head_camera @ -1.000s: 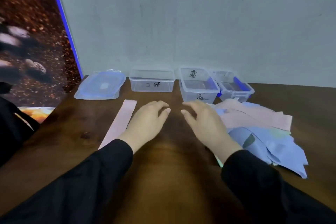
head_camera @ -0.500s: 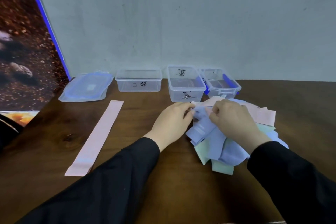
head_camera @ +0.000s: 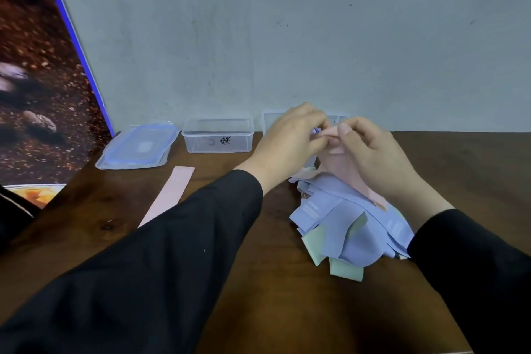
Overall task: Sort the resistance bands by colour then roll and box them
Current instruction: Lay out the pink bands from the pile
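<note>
Plainly, step in hand: sorting was under way; a pink band [head_camera: 343, 164] was being drawn up out of the mixed pile [head_camera: 344, 218].
Left hand: the left hand [head_camera: 290, 138] pinched the top edge of the pink band, fingers curled round it.
Right hand: the right hand [head_camera: 370, 152] pinched the same edge just beside the left, fingertips nearly touching.
Held band: it hung from both hands toward 6 o'clock, its lower end trailing into the pile, so its long axis ran roughly from 12 to 6.
Pile: blue and green bands lay tangled on the tabletop [head_camera: 258, 310] directly below the hands.
Sorted band: one pink band on the tabletop [head_camera: 169, 195] lay flat at about 9 o'clock from the hands, well apart, its long axis slanting from 1 toward 7.
Nearer hand: the left was the closer one to that laid band, by my judgement.
Coming move: likely a carry toward 9 o'clock, with the held band turned to lie alongside the flat one.
Boxes: a clear box [head_camera: 218, 135] and a stack of lids [head_camera: 138, 146] stood at 10 o'clock by the wall; another box was mostly hidden behind the hands.
Risk: the trailing end might drag blue bands along.
</note>
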A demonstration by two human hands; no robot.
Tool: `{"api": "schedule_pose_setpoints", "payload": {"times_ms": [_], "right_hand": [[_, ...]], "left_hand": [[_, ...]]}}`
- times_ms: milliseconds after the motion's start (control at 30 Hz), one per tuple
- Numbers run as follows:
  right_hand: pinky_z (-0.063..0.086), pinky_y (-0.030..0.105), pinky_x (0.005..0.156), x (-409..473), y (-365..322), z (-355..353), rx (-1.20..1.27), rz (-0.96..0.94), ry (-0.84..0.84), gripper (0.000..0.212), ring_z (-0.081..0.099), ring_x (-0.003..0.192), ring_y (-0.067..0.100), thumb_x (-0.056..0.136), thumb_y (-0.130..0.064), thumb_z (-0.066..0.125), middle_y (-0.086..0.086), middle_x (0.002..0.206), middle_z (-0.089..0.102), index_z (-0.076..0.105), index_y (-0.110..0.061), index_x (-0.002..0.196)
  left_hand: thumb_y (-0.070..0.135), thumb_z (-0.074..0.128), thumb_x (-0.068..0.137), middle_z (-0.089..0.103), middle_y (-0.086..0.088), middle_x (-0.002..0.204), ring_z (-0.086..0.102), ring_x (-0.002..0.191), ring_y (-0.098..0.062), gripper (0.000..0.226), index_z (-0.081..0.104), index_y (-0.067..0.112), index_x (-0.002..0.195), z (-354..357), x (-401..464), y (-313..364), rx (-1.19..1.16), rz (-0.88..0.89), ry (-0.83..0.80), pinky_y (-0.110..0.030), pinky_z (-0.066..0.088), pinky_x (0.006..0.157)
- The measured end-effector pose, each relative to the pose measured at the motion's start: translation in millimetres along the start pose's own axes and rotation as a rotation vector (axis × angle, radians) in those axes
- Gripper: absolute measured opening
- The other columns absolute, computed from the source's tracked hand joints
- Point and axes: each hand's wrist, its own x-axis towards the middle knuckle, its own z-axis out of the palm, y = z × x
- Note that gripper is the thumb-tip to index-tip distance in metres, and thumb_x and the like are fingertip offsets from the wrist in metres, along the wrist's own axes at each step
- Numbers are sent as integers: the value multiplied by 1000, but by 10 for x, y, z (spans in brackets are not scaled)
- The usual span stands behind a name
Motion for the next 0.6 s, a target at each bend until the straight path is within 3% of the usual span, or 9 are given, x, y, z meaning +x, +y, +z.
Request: {"api": "schedule_pose_setpoints", "payload": {"times_ms": [67,133,200,300,367,433,533,600], "right_hand": [[48,19,87,-22,16,30,-58,-25,-79,15,63,102,1,103,-32,57,-16,111,70,70,-32,111],[46,26,73,-13,91,91,-165,1,-76,11,60,82,9,98,-29,64,-5,98,70,69,-22,105],[36,21,57,2,116,180,-196,28,-23,21,46,61,10,97,-25,63,13,81,65,65,-6,89],[32,15,46,24,44,341,-112,47,23,28,42,55,9,100,-22,59,5,66,51,59,1,83],[41,15,51,49,-57,484,-26,31,25,21,53,62,16,100,-26,58,2,74,60,66,-9,91],[56,32,66,70,-183,673,135,27,-3,13,69,77,21,100,-31,61,-2,87,73,71,-23,100],[56,41,82,90,-322,1005,295,60,-78,7,73,88,16,98,-28,67,-4,96,78,73,-27,100],[56,49,89,98,-383,1234,337,58,-99,12,73,95,22,97,-33,66,0,98,77,74,-25,100]], "left_hand": [[22,70,89,59,1,91,56,89,-21,11,60,18,86,-106,9,21,-72,-75,0,-45,48,81],[28,73,88,61,0,83,56,81,-21,20,57,18,84,-224,-3,40,-181,-161,18,-41,49,76],[26,74,88,56,1,73,49,68,-16,23,55,14,84,-339,-29,39,-276,-208,44,-32,41,65],[19,73,90,53,5,66,43,59,-10,23,51,13,84,-529,-78,-7,-421,-293,101,-23,36,57],[22,73,91,53,5,67,46,61,-9,25,50,13,86,-668,-111,-46,-500,-338,155,-21,39,55],[28,72,91,55,-1,74,49,66,-14,26,50,16,84,-811,-127,-116,-512,-355,203,-29,41,58],[34,72,89,61,-7,80,54,67,-20,24,55,17,91,-1037,-154,-285,-436,-375,243,-37,45,57],[37,72,89,67,-6,96,62,74,-21,25,58,24,105,-1153,-214,-406,-332,-420,245,-41,54,63]]}}
